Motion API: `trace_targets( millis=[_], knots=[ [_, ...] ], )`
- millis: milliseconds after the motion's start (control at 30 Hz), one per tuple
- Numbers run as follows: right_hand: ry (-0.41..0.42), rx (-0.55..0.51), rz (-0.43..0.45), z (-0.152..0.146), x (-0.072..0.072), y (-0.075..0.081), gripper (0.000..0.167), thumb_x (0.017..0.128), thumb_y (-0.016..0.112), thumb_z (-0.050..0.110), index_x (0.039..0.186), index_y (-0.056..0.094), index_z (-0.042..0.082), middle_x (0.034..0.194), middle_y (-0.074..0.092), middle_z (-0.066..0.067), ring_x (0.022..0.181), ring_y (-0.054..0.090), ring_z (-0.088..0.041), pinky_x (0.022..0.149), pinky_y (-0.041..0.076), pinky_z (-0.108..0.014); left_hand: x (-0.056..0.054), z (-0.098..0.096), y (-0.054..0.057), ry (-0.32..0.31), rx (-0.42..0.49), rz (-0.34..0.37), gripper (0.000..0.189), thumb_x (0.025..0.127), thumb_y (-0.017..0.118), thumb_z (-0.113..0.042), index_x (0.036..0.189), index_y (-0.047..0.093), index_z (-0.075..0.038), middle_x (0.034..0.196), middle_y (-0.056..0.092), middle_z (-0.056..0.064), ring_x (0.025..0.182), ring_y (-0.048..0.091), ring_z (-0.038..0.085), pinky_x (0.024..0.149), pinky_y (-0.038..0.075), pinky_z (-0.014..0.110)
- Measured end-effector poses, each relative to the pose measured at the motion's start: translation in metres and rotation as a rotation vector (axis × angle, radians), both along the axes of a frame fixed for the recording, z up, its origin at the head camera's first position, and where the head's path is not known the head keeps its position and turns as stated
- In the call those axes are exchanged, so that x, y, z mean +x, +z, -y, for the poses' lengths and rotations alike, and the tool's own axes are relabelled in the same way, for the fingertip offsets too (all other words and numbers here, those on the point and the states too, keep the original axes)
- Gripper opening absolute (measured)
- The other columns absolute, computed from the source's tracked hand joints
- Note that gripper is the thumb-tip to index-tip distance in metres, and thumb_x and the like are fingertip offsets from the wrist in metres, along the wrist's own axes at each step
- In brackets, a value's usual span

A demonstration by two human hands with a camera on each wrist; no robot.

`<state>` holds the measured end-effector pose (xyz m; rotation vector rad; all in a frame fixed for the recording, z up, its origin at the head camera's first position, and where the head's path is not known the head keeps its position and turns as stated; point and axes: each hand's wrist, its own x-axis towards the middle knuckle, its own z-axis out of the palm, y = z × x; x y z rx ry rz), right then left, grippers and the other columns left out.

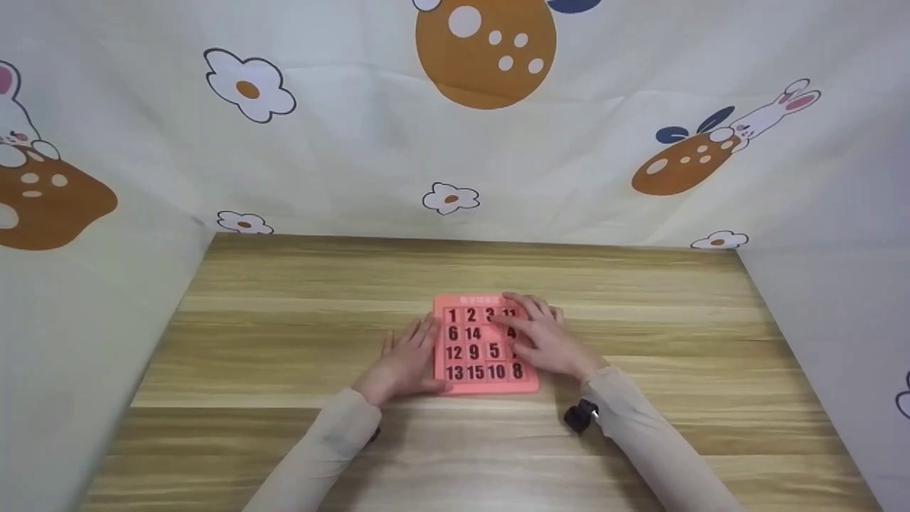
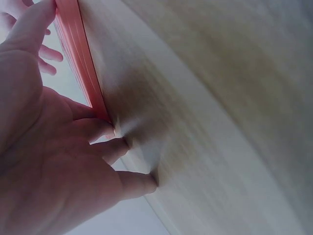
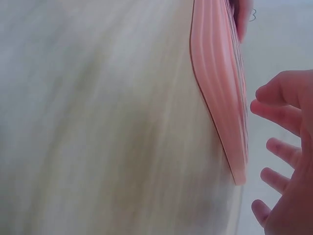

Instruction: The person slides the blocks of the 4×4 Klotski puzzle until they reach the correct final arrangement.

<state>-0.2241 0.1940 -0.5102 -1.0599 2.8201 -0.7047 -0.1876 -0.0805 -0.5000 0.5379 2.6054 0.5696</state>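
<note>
A pink sliding number puzzle lies flat on the table, its square tiles marked with black numbers. The second row has a gap between tiles 14 and 4. My left hand rests against the board's left side, thumb at the lower left corner, fingers fairly straight; in the left wrist view several fingertips touch the tabletop. Over the board's right side is my right hand, fingers spread, index fingertip by the tile 3. It partly covers the right column. In the right wrist view its fingers are loosely bent and grip nothing.
The wood-grain table extends around the board. A pale curtain printed with flowers, rabbits and orange shapes stands behind the table and at both sides. A small black device is at the right wrist.
</note>
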Motion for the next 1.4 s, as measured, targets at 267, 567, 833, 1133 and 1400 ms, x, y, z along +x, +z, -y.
trace_targets(
  millis=[267, 567, 833, 1133, 1400],
  knots=[
    [0.091, 0.062, 0.058, 0.013, 0.005, 0.003, 0.047, 0.092, 0.056, 0.022, 0.139, 0.054, 0.023, 0.159, 0.018, -0.01, 0.142, 0.013, -0.04, 0.107, 0.01, -0.067, 0.0, 0.0, -0.001, -0.012, -0.001, -0.018, 0.105, 0.081, 0.073, -0.047, 0.154, 0.013, -0.001, 0.16, 0.008, 0.017, 0.144, 0.009, 0.038, 0.109, 0.006, 0.067],
    [-0.031, -0.018, -0.075, 0.018, 0.006, 0.007, 0.026, 0.084, 0.065, 0.012, 0.107, 0.075, 0.016, 0.15, 0.038, -0.009, 0.136, 0.026, -0.042, 0.105, 0.014, -0.062, -0.001, 0.002, -0.001, 0.018, -0.002, 0.009, 0.106, 0.081, 0.074, -0.046, 0.154, 0.011, -0.002, 0.16, 0.006, 0.015, 0.145, 0.006, 0.036, 0.111, 0.003, 0.064],
    [0.032, 0.073, 0.019, 0.031, 0.009, 0.003, 0.037, 0.092, 0.06, 0.023, 0.128, 0.064, 0.023, 0.158, 0.024, -0.006, 0.141, 0.017, -0.039, 0.108, 0.01, -0.065, -0.001, 0.0, 0.0, 0.007, -0.021, 0.013, 0.106, 0.081, 0.072, -0.049, 0.154, 0.011, -0.003, 0.16, 0.005, 0.015, 0.145, 0.005, 0.036, 0.111, 0.003, 0.063],
    [0.026, 0.045, -0.005, 0.026, 0.009, 0.0, 0.04, 0.087, 0.064, 0.019, 0.127, 0.065, 0.022, 0.157, 0.026, -0.006, 0.14, 0.019, -0.035, 0.106, 0.014, -0.063, 0.0, 0.0, 0.001, 0.006, -0.024, 0.016, 0.106, 0.082, 0.071, -0.05, 0.155, 0.01, -0.003, 0.16, 0.004, 0.014, 0.144, 0.004, 0.038, 0.11, 0.002, 0.064],
    [0.085, 0.123, 0.04, 0.048, 0.009, 0.001, 0.052, 0.093, 0.057, 0.022, 0.144, 0.048, 0.028, 0.161, 0.014, -0.004, 0.143, 0.012, -0.037, 0.11, 0.009, -0.063, -0.001, -0.001, 0.001, -0.006, -0.028, 0.017, 0.106, 0.082, 0.069, -0.052, 0.155, 0.01, -0.003, 0.16, 0.003, 0.014, 0.144, 0.005, 0.039, 0.109, 0.001, 0.066]
  ],
)
